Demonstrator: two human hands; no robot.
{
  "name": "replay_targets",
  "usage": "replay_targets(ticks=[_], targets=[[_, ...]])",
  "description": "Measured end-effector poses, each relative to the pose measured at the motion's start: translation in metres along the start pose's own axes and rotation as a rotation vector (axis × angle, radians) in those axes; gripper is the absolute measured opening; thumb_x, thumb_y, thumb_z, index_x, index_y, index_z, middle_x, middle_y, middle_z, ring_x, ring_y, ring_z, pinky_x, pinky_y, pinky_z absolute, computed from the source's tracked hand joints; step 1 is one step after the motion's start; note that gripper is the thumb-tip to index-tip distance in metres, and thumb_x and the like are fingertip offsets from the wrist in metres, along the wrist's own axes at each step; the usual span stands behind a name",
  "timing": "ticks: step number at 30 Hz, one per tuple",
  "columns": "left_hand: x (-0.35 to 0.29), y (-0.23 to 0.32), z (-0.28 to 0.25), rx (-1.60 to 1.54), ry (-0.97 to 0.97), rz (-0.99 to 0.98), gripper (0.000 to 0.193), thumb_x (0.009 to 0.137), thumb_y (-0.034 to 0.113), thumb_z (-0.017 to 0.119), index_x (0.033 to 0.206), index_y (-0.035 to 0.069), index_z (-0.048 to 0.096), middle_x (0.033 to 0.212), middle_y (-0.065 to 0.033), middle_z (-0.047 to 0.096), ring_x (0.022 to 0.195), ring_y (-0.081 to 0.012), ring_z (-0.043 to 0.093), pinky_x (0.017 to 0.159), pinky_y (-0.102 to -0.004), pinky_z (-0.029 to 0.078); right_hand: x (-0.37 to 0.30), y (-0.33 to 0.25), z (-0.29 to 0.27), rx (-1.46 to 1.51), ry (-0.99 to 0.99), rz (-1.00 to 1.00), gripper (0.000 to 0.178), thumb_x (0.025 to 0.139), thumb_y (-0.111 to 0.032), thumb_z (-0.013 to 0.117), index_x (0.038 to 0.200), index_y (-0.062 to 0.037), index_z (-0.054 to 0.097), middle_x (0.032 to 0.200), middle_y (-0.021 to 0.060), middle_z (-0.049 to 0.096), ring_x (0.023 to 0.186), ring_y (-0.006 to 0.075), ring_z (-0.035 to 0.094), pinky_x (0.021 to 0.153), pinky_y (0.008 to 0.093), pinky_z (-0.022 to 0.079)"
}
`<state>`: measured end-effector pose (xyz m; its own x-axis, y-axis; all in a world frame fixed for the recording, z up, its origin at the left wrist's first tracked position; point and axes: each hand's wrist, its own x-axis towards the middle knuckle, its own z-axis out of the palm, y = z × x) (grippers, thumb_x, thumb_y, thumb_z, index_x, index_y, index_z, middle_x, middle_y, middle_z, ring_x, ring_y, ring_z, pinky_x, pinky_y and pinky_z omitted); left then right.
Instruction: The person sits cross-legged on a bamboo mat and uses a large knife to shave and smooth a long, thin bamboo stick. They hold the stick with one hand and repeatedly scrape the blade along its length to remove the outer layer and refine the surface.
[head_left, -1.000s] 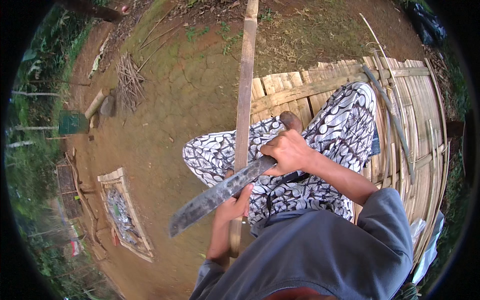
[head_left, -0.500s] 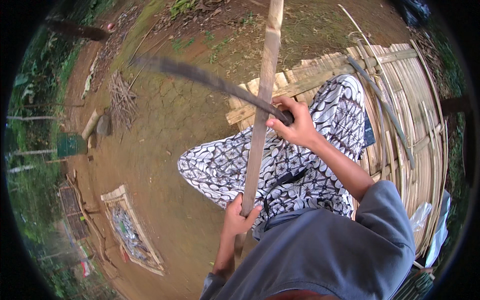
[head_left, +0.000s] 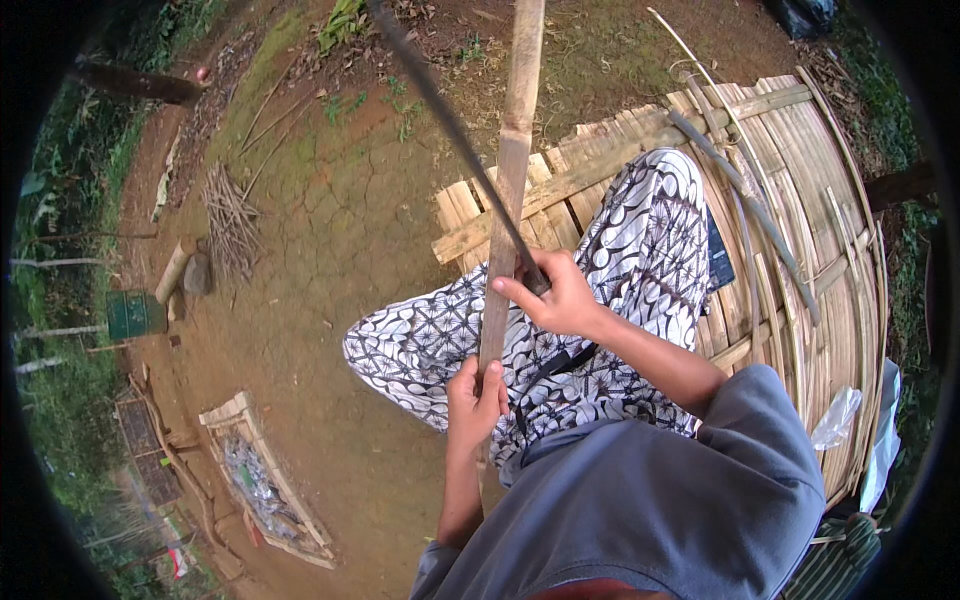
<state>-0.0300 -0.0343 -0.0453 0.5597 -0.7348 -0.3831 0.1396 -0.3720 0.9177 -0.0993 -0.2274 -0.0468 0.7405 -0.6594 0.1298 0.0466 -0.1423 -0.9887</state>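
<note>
A long bamboo strip [head_left: 518, 125] stretches from my lap away past the top edge of the picture. My left hand [head_left: 474, 402] is closed round its near part, thumb lying along it. My right hand [head_left: 562, 298] grips the short dark handle of a machete [head_left: 447, 118], and its thumb presses on the strip. The machete's long dark blade crosses the strip just ahead of my right hand and points far and left, its tip reaching the top edge. Both hands are over my patterned trousers [head_left: 645, 230].
I sit on a slatted bamboo platform [head_left: 840, 150] with loose poles and strips on it. A dark phone-like object [head_left: 719, 255] lies beside my knee. To the left are a bundle of sticks [head_left: 229, 222], a green container [head_left: 136, 314] and a wood-framed box [head_left: 236, 408] of shiny scraps.
The machete has swung from pointing left to pointing away from me. My right hand has come nearer and slightly left, with its thumb now on the strip. My left hand sits slightly farther forward.
</note>
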Motion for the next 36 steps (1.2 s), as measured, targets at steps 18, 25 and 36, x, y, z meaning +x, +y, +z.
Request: replay_targets(ticks=[18,25,36], targets=[[-0.016,-0.022,-0.027,-0.173,0.034,-0.06,0.03,0.098,0.025,0.051,0.074,0.006,0.05,0.055,0.0074,0.041,0.045,-0.0007,0.033,0.039,-0.0206,0.026,0.033,0.007,-0.017,-0.315,0.172,-0.073,0.028,0.081,-0.019,0.072,0.099,0.0012,0.065,0.049,-0.0006,0.04,0.043,0.0074,0.036,0.042,0.026,0.028],[-0.018,-0.032,-0.019,-0.06,0.035,-0.063,0.033,0.097,0.024,0.051,0.071,0.004,0.052,0.056,0.0078,0.04,0.051,-0.0012,0.032,0.046,-0.0227,0.025,0.059,0.011,-0.011,-0.273,0.202,0.025,0.036,0.081,-0.025,0.072,0.1,0.0041,0.063,0.051,0.0028,0.048,0.046,0.0094,0.039,0.045,0.0295,0.032],[-0.025,-0.041,-0.032,-0.176,0.049,-0.08,0.032,0.098,0.029,0.049,0.076,0.006,0.051,0.052,0.0065,0.04,0.04,-0.0017,0.034,0.036,-0.0202,0.028,0.071,0.024,-0.03,-0.074,0.339,0.085,0.015,0.087,-0.016,0.065,0.085,-0.0011,0.062,0.058,-0.004,0.049,0.051,0.0048,0.038,0.046,0.0247,0.027]])
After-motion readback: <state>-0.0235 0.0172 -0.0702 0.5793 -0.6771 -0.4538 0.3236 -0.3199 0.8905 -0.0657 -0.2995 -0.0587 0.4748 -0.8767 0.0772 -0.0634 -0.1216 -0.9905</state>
